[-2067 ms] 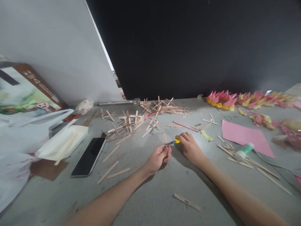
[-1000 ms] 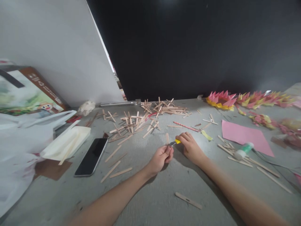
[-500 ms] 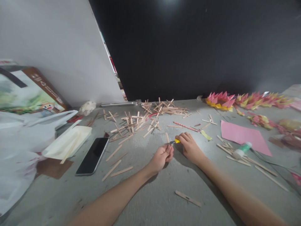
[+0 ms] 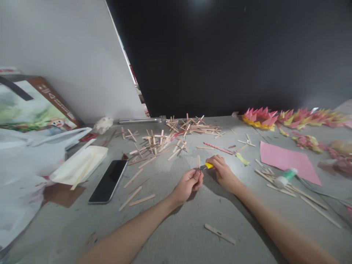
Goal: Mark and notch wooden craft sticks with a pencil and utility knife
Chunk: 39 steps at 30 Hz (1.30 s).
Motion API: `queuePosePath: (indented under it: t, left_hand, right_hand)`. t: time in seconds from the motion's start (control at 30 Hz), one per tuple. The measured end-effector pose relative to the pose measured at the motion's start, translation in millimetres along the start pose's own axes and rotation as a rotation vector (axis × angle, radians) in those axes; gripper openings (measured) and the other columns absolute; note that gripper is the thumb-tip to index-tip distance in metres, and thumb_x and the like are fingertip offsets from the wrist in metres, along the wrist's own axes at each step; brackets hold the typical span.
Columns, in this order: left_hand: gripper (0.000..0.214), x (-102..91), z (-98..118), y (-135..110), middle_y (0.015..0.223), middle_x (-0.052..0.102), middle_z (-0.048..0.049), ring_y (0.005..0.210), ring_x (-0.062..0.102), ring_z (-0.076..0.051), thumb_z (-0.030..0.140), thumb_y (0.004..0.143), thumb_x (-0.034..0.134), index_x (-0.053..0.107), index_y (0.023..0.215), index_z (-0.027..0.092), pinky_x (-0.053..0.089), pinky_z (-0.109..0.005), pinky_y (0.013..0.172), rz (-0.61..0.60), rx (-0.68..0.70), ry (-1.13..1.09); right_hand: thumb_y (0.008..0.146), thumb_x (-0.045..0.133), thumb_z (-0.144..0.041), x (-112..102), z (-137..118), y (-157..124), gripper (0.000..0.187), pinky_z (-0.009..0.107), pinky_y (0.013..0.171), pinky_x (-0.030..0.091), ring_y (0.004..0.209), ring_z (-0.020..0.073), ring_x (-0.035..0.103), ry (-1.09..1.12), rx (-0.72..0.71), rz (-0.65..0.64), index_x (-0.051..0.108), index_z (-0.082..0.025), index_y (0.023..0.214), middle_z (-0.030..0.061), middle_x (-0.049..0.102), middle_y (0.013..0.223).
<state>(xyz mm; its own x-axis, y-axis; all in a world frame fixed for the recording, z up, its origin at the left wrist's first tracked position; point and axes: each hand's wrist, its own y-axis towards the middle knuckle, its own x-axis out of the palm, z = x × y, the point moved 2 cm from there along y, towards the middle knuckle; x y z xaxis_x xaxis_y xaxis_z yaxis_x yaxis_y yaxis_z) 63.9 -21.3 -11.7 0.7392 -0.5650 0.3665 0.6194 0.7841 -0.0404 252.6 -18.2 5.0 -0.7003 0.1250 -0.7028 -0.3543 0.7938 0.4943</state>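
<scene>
My left hand (image 4: pixel 190 182) is closed around the lower end of a wooden craft stick (image 4: pixel 198 161), whose upper part points up and away from me. My right hand (image 4: pixel 222 172) grips a yellow-handled utility knife (image 4: pixel 209 165), its blade meeting the stick just above my left fingertips. How deep the blade sits in the wood I cannot tell. Nearer to me on the grey table lies a single craft stick (image 4: pixel 220 234) with a dark slot in its middle. Several loose sticks (image 4: pixel 142 200) are left of my left hand.
A heap of craft sticks (image 4: pixel 203 126), some joined into crosses, lies at the back. Left are a phone (image 4: pixel 108 181), a cream tray (image 4: pixel 95 157) and a white plastic bag (image 4: pixel 22 183). Right are pink paper (image 4: pixel 288 161), a glue stick (image 4: pixel 286 177) and folded paper crowns (image 4: pixel 260 118).
The knife and stick have shifted very slightly to the right in the view. Both hands keep the same grip, and the camera has turned a little.
</scene>
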Motion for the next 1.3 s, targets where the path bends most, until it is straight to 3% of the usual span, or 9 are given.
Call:
queuePosePath:
  t: [0.13, 0.27, 0.33, 0.47, 0.6, 0.8, 0.93, 1.13, 1.3]
  left_hand:
    - [0.056, 0.6, 1, 3, 0.051, 0.037, 0.0087, 0.045, 0.026, -0.008, 0.072, 0.090, 0.062, 0.045, 0.076, 0.021, 0.018, -0.025, 0.049, -0.004, 0.005, -0.057]
    - [0.053, -11.4, 11, 8, 0.052, 0.030, 0.0112, 0.046, 0.023, -0.007, 0.064, 0.090, 0.068, 0.041, 0.076, 0.021, 0.020, -0.024, 0.052, 0.163, 0.122, -0.194]
    - [0.052, -16.8, 13, 10, 0.051, 0.031, 0.0110, 0.046, 0.023, -0.007, 0.064, 0.092, 0.066, 0.042, 0.077, 0.021, 0.020, -0.024, 0.052, 0.176, 0.140, -0.151]
    - [0.052, -17.6, 8, 9, 0.054, 0.038, 0.0086, 0.048, 0.029, -0.008, 0.069, 0.097, 0.055, 0.046, 0.081, 0.020, 0.021, -0.024, 0.050, 0.133, 0.091, 0.021]
    - [0.049, -13.0, 6, 7, 0.053, 0.037, 0.0105, 0.048, 0.029, -0.008, 0.067, 0.098, 0.053, 0.053, 0.097, 0.017, 0.022, -0.023, 0.050, 0.171, 0.094, 0.128]
    - [0.050, -10.3, 12, 7, 0.049, 0.037, 0.0142, 0.043, 0.025, -0.009, 0.061, 0.099, 0.056, 0.044, 0.124, 0.020, 0.022, -0.021, 0.047, 0.156, 0.102, 0.107]
    - [0.047, -10.4, 12, 6, 0.052, 0.043, 0.0134, 0.043, 0.030, -0.008, 0.061, 0.096, 0.059, 0.041, 0.115, 0.023, 0.022, -0.019, 0.046, 0.182, 0.068, 0.071]
    - [0.042, -8.8, 12, 4, 0.049, 0.051, 0.0120, 0.038, 0.032, -0.008, 0.065, 0.100, 0.048, 0.032, 0.095, 0.026, 0.023, -0.018, 0.041, 0.202, 0.052, 0.106]
    - [0.046, -8.1, 13, 3, 0.047, 0.050, 0.0119, 0.035, 0.034, -0.009, 0.069, 0.098, 0.048, 0.035, 0.094, 0.025, 0.023, -0.019, 0.039, 0.197, 0.040, 0.148]
  right_hand:
    - [0.092, 0.040, -0.001, 0, 6, -1, 0.037, 0.040, 0.087, 0.045, 0.098, 0.0254, 0.056, 0.011, 0.015, 0.007, 0.060, -0.023, 0.114, 0.0077, 0.063, 0.100]
    - [0.087, 0.037, 0.000, -7, 19, -3, 0.035, 0.038, 0.085, 0.049, 0.095, 0.0231, 0.059, 0.112, 0.083, 0.118, 0.056, -0.024, 0.106, 0.0062, 0.062, 0.099]
    - [0.090, 0.035, -0.002, -10, 23, -3, 0.034, 0.038, 0.085, 0.050, 0.094, 0.0226, 0.061, 0.118, 0.110, 0.157, 0.055, -0.024, 0.107, 0.0061, 0.062, 0.099]
    - [0.100, 0.033, -0.010, -7, 22, -3, 0.029, 0.038, 0.087, 0.051, 0.095, 0.0232, 0.062, 0.109, 0.117, 0.105, 0.056, -0.025, 0.111, 0.0070, 0.062, 0.100]
    - [0.107, 0.032, -0.023, -4, 23, -7, 0.024, 0.038, 0.084, 0.052, 0.090, 0.0236, 0.063, 0.115, 0.174, 0.142, 0.054, -0.025, 0.117, 0.0066, 0.063, 0.096]
    - [0.109, 0.032, -0.034, -3, 24, -11, 0.027, 0.038, 0.083, 0.051, 0.092, 0.0253, 0.064, 0.120, 0.232, 0.133, 0.055, -0.024, 0.118, 0.0078, 0.064, 0.098]
    - [0.109, 0.031, -0.039, -3, 20, -12, 0.029, 0.039, 0.083, 0.050, 0.089, 0.0256, 0.064, 0.171, 0.259, 0.104, 0.054, -0.024, 0.118, 0.0075, 0.064, 0.096]
    - [0.108, 0.034, -0.053, 2, -9, -10, 0.037, 0.031, 0.058, 0.041, 0.058, 0.0182, 0.049, 0.507, 0.482, 0.102, 0.057, -0.024, 0.106, -0.0015, 0.052, 0.069]
    - [0.093, 0.063, -0.064, 13, -32, 1, 0.043, 0.025, 0.049, 0.036, 0.049, 0.0118, 0.042, 0.758, 0.657, -0.006, 0.057, -0.021, 0.093, -0.0065, 0.044, 0.061]
